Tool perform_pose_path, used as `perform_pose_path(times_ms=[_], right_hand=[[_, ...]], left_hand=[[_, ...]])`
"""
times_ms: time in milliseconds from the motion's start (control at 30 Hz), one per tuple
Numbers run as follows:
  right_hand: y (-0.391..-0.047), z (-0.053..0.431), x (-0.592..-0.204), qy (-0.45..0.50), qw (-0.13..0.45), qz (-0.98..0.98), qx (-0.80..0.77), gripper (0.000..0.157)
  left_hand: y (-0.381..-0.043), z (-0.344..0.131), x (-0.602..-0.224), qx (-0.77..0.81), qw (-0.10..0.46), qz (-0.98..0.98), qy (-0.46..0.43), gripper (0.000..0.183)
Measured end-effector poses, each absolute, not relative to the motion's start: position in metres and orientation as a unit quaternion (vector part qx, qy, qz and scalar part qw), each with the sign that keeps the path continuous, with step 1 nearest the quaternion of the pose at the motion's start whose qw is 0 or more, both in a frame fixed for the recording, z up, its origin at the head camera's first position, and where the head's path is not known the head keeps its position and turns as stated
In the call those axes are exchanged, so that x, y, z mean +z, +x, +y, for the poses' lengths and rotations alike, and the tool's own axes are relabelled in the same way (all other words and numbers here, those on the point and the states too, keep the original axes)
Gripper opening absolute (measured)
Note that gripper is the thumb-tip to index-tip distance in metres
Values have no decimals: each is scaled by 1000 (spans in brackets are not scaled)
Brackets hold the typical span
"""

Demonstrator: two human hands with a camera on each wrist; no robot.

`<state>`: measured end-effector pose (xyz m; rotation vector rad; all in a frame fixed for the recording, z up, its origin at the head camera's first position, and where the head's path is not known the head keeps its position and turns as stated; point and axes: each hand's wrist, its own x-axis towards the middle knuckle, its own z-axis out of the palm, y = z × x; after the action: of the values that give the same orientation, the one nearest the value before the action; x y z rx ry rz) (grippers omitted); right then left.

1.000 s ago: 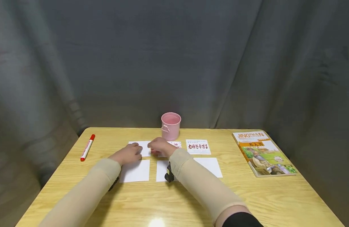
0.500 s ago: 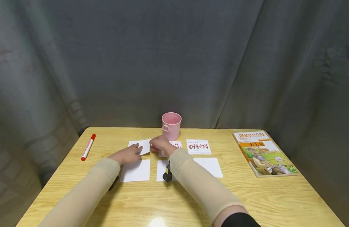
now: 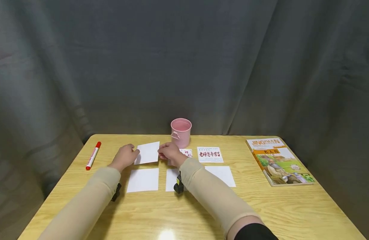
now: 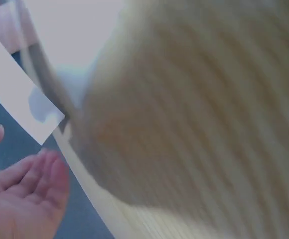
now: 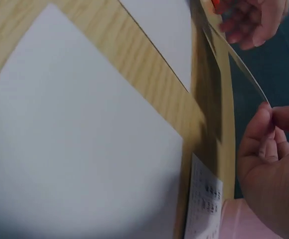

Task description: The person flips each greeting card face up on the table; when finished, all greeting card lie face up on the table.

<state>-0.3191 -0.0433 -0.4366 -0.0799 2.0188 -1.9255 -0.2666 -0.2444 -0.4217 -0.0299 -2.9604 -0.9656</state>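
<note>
My right hand [image 3: 172,154] pinches the right edge of a white card [image 3: 147,153] between thumb and fingertips. The card is lifted and tilted off the table. Beside its left edge is my left hand [image 3: 124,156], fingers loosely bent; in the left wrist view a small gap shows between that hand [image 4: 30,194] and the card's corner [image 4: 40,117]. A card with red print [image 3: 186,152] lies partly hidden behind my right hand. Closer to me lie a blank white card [image 3: 143,180] and another white card [image 3: 171,180], which my right forearm partly covers.
A pink bucket [image 3: 181,135] stands at the table's back edge. Right of my hand are a card with red lettering [image 3: 209,154] and a blank card [image 3: 221,175]. A red-capped marker [image 3: 93,156] lies at left, a magazine [image 3: 278,161] at right.
The white card has come up off the table, its right side first, in my right hand's pinch. My left hand has moved left, away from the card's face.
</note>
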Motion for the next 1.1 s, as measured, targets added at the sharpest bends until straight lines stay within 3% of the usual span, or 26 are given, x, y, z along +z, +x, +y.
perform_pose_path(times_ms=[200,367,600,867,1100], right_hand=[[-323,-37,-428,-23,180,714,-677,6],[-325,-28,-422,-21,179,715,-675,6],[-326,-18,-422,-45,161,734,-659,7],[-327,-17,-422,-51,205,680,-702,6],[-323,-17,-425,-47,199,676,-708,15]], left_hand=[[-268,-245,-416,-466,-43,-882,52,43],[-270,-240,-412,-537,-49,-838,78,52],[-273,-235,-409,-572,-34,-815,85,51],[-273,-236,-409,-615,-5,-780,112,48],[-273,-240,-409,-678,14,-724,128,59]])
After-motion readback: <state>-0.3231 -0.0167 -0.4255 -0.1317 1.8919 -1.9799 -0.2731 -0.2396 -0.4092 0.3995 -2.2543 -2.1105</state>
